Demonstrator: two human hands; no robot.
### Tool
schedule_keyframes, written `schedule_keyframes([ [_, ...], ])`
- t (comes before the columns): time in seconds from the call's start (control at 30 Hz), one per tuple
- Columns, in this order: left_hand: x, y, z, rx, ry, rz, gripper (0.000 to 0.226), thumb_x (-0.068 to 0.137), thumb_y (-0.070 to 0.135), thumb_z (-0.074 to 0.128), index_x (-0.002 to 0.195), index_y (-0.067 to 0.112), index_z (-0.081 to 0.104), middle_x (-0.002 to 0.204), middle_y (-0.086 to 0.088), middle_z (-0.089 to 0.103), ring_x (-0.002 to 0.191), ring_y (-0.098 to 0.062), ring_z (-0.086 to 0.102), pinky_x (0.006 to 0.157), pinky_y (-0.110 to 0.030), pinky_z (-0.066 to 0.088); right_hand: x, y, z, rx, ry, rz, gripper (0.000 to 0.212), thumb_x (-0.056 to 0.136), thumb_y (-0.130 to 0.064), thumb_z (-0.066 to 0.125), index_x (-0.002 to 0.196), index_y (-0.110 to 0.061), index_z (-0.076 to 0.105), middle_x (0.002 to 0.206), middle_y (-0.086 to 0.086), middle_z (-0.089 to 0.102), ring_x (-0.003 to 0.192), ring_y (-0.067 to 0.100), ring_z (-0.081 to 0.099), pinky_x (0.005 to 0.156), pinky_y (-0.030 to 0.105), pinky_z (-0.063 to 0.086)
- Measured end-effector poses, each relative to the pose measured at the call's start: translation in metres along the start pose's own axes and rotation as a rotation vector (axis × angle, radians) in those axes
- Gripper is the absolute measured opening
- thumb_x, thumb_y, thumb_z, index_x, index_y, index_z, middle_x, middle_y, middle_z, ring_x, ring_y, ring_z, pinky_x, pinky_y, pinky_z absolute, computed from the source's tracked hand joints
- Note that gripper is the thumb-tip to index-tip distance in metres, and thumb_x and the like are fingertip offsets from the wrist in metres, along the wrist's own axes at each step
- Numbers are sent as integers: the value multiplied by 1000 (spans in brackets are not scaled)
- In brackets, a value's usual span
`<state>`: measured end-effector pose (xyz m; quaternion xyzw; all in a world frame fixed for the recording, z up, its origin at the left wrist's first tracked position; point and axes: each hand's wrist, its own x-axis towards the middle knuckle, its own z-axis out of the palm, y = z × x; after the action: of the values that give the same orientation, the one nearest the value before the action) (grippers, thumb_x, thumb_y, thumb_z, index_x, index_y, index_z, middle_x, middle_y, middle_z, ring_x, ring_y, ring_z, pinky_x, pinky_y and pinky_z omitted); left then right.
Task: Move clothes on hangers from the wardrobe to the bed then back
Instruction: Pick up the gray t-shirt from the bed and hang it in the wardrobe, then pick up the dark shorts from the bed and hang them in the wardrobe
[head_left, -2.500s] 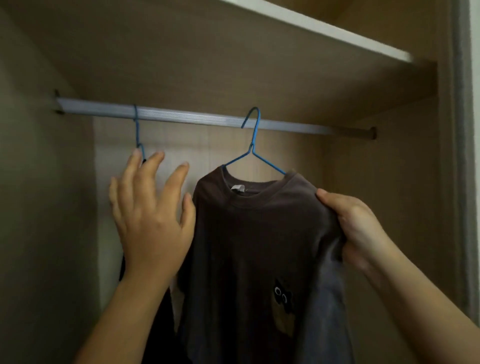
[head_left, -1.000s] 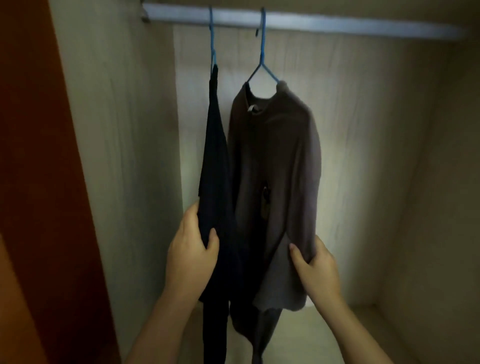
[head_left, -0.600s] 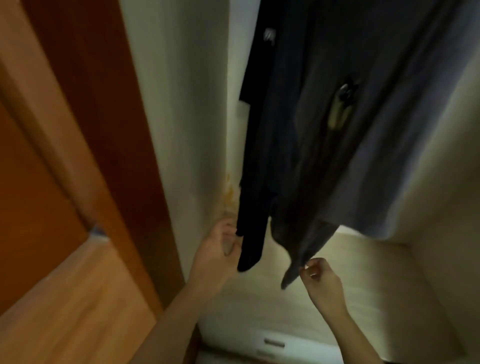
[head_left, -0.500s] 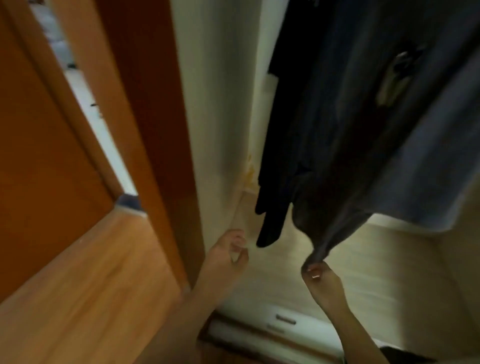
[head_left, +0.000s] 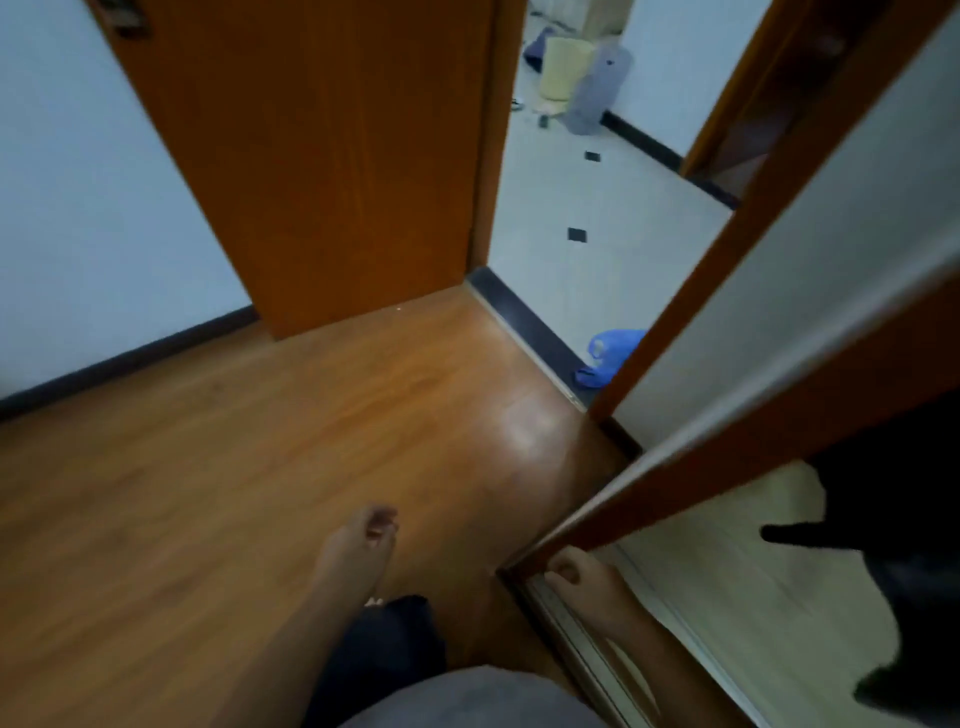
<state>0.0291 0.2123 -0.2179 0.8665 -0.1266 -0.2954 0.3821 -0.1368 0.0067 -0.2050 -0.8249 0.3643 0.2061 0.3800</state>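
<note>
Looking down at the floor (head_left: 218, 467), both hands hang empty, left hand (head_left: 363, 540) and right hand (head_left: 574, 571) loosely curled, while dark clothes (head_left: 893, 499) hang in the wardrobe (head_left: 727, 597) at three o'clock, suggesting the return is done.

The floor (head_left: 218, 467) is warm orange-brown wood grain, and the door (head_left: 322, 156) matches in deeper orange. The tiled floor (head_left: 597, 208) beyond is pale with small black squares. A blue bag (head_left: 608, 353) lies there. The hanging clothes (head_left: 904, 519) are black; the wardrobe floor (head_left: 727, 597) is cream.
</note>
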Motion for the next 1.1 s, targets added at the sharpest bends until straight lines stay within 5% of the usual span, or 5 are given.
schedule_keyframes([
  [0.27,-17,-168,-123,-164,406,-522,25,91,20,51,113,10,57,108,-11,65,96,-25,62,77,-33,47,97,-188,63,-453,-298,-247,36,92,-31,48,124,-15,49,124,2,58,112,16,54,88,25,43],
  [0.47,-90,-266,-157,-444,657,-927,29,88,11,53,115,2,57,114,-21,61,103,-36,56,77,-33,38,136,-314,152,-591,-458,-395,38,94,-25,47,130,-11,44,129,5,53,95,13,53,62,12,39],
  [0.53,-116,-284,-154,-534,716,-1031,27,87,10,54,112,1,58,111,-22,62,103,-38,56,80,-34,39,141,-346,181,-611,-486,-421,37,94,-25,47,128,-11,45,128,6,54,100,18,55,65,18,38],
  [0.73,-163,-315,-146,-880,938,-1226,22,85,7,54,106,6,60,93,-12,66,88,-29,63,84,-43,49,154,-427,255,-630,-522,-465,31,92,-16,51,120,-3,52,123,17,57,111,28,54,84,28,39],
  [1.1,-175,-373,-239,-1143,1297,-1380,17,88,12,50,104,14,57,98,-8,66,92,-25,62,78,-37,47,139,-624,479,-899,-699,-665,31,90,-12,53,117,3,55,109,20,61,96,32,59,75,28,41],
])
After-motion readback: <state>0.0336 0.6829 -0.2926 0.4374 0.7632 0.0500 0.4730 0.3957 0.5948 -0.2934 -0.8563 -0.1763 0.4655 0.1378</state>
